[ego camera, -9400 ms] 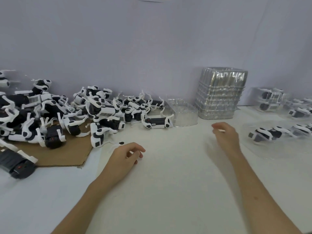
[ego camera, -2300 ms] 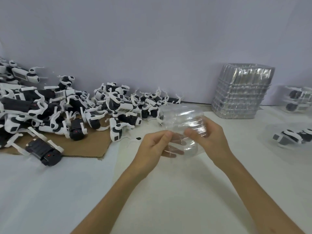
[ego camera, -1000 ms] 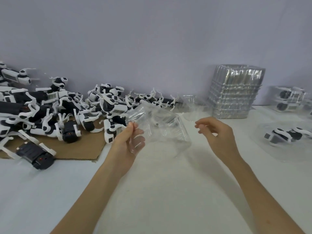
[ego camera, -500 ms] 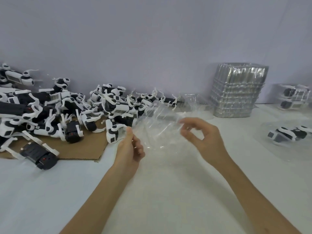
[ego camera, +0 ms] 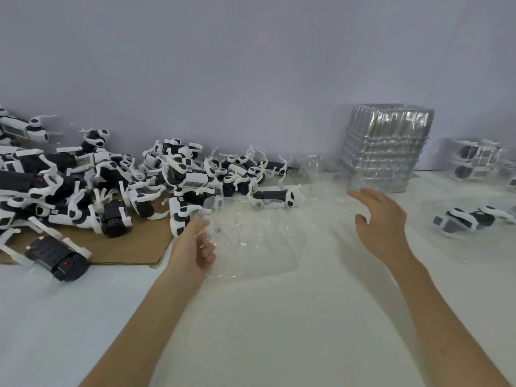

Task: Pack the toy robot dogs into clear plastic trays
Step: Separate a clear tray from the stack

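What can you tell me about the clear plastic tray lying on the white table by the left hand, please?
The clear plastic tray is thin, glossy, see-through moulded plastic with rounded corners and shallow ridges. It lies flat on the white table, empty, just in front of the pile of black-and-white toy robot dogs. The left hand pinches its left edge; the right hand hovers apart from it.

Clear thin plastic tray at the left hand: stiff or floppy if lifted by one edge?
The clear thin plastic tray probably flexes: its film-thin wall looks rippled. Likely very light, since the left hand pinches just one edge. Glossy, so perhaps slippery.
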The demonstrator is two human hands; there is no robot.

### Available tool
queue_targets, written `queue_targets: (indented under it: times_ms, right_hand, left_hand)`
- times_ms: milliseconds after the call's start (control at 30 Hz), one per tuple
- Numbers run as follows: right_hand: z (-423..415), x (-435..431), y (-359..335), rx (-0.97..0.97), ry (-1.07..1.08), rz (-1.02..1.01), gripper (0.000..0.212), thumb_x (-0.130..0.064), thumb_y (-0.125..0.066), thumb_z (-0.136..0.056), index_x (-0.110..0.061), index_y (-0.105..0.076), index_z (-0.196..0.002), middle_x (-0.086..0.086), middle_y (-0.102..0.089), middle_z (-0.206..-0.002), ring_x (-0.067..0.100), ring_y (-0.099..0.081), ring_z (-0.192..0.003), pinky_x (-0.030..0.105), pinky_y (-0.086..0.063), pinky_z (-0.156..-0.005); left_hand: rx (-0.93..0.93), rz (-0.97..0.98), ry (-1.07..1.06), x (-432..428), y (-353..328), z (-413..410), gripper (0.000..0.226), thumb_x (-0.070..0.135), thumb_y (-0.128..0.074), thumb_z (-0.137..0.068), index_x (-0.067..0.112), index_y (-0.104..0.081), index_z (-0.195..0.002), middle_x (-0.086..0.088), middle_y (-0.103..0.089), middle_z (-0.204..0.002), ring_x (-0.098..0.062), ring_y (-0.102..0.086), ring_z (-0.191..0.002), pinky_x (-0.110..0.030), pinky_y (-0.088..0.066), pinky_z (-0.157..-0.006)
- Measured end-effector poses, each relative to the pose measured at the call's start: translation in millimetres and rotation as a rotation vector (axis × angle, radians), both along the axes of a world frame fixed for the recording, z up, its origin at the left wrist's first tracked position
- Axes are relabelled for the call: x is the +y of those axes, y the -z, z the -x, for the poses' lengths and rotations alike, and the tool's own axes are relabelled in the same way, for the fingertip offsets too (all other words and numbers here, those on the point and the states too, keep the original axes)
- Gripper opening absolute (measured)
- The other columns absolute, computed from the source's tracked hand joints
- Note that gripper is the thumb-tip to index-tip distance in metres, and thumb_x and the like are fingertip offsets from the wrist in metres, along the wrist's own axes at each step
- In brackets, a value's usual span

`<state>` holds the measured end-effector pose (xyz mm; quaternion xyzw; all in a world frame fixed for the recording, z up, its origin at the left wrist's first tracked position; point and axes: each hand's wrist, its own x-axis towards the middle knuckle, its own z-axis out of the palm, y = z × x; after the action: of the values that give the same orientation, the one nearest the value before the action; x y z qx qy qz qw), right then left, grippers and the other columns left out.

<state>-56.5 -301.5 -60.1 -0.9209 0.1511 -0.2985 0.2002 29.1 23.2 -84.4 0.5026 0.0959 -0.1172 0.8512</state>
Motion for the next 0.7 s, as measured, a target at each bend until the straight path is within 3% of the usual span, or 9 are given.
queue_targets:
  times_ms: [67,133,233,267,333,400,533,633,700]
  right_hand:
    - [2,13,-2,-0.194,-0.078,-0.107,0.043,0.002,-0.062,-0.087,-0.026,-0.069,-0.118,-0.004,-0.063,-0.123,0.021,-0.056,-0.119,0.04,-0.037,-0.109]
    - [4,30,-8,-0.302,-0.199,-0.265,0.03,-0.005,-0.064,-0.09,-0.033,-0.07,-0.099,-0.012,-0.067,-0.097,0.012,-0.063,-0.089,0.019,-0.046,-0.086]
    - [5,59,-11,-0.121,-0.366,-0.488,0.004,-0.041,-0.063,-0.092,-0.042,-0.066,-0.095,-0.014,-0.066,-0.087,0.013,-0.065,-0.058,0.023,-0.046,-0.062]
    - [4,65,-8,-0.022,-0.391,-0.502,0.012,-0.051,-0.061,-0.091,-0.043,-0.063,-0.099,-0.015,-0.066,-0.091,0.015,-0.066,-0.055,0.027,-0.045,-0.062]
    - [2,70,-2,0.117,-0.392,-0.482,0.019,-0.055,-0.063,-0.091,-0.044,-0.057,-0.104,-0.018,-0.064,-0.097,0.018,-0.068,-0.053,0.029,-0.042,-0.064]
    - [0,71,0,0.152,-0.372,-0.503,0.02,-0.042,-0.069,-0.089,-0.042,-0.056,-0.104,-0.02,-0.065,-0.096,0.02,-0.069,-0.052,0.033,-0.046,-0.065]
    - [-2,63,-4,0.025,-0.301,-0.526,0.023,-0.019,-0.072,-0.087,-0.038,-0.068,-0.098,-0.019,-0.07,-0.087,0.021,-0.067,-0.052,0.046,-0.058,-0.073]
    - [-1,55,-9,-0.112,-0.307,-0.563,0.038,-0.007,-0.069,-0.089,-0.042,-0.071,-0.104,-0.014,-0.074,-0.093,0.022,-0.068,-0.072,0.039,-0.056,-0.075]
    - [-1,53,-12,-0.167,-0.356,-0.64,0.042,-0.003,-0.064,-0.092,-0.039,-0.07,-0.113,-0.012,-0.074,-0.106,0.017,-0.072,-0.087,0.031,-0.051,-0.079]
  left_hand:
    - [-0.003,0.01,-0.008,-1,-1,2,0.019,0.036,-0.06,-0.097,0.018,-0.058,-0.089,0.008,-0.038,-0.052,-0.007,-0.029,-0.037,-0.019,-0.027,-0.035]
    - [-0.026,0.067,-0.026,0,-4,4,0.015,0.027,-0.062,-0.092,0.019,-0.056,-0.081,0.006,-0.044,-0.059,-0.009,-0.036,-0.043,-0.019,-0.035,-0.04]
    - [-0.098,0.06,0.016,1,-5,6,0.028,0.034,-0.056,-0.091,0.011,-0.053,-0.076,-0.006,-0.062,-0.073,-0.021,-0.061,-0.058,-0.029,-0.049,-0.056]
    - [-0.118,-0.001,0.031,0,-5,7,0.04,0.041,-0.05,-0.094,0.009,-0.051,-0.071,-0.009,-0.065,-0.074,-0.024,-0.063,-0.06,-0.032,-0.049,-0.061]
    - [-0.213,-0.179,0.027,-4,-5,9,0.063,0.053,-0.039,-0.099,0.007,-0.043,-0.056,-0.011,-0.062,-0.062,-0.024,-0.06,-0.055,-0.035,-0.044,-0.068]
    - [-0.313,-0.327,0.033,-8,-6,12,0.072,0.058,-0.033,-0.1,0.008,-0.036,-0.049,-0.008,-0.053,-0.049,-0.022,-0.054,-0.049,-0.036,-0.041,-0.069]
    - [-0.286,-0.307,-0.073,-5,-5,10,0.068,0.052,-0.042,-0.1,0.006,-0.044,-0.05,-0.01,-0.055,-0.051,-0.019,-0.053,-0.044,-0.03,-0.045,-0.057]
    - [-0.245,-0.25,-0.106,1,-6,6,0.047,0.043,-0.052,-0.099,0.008,-0.064,-0.071,-0.011,-0.07,-0.071,-0.024,-0.067,-0.057,-0.03,-0.055,-0.055]
    - [-0.218,-0.174,-0.04,0,-7,5,0.039,0.044,-0.051,-0.1,0.01,-0.067,-0.096,-0.009,-0.074,-0.088,-0.025,-0.073,-0.073,-0.034,-0.059,-0.066]
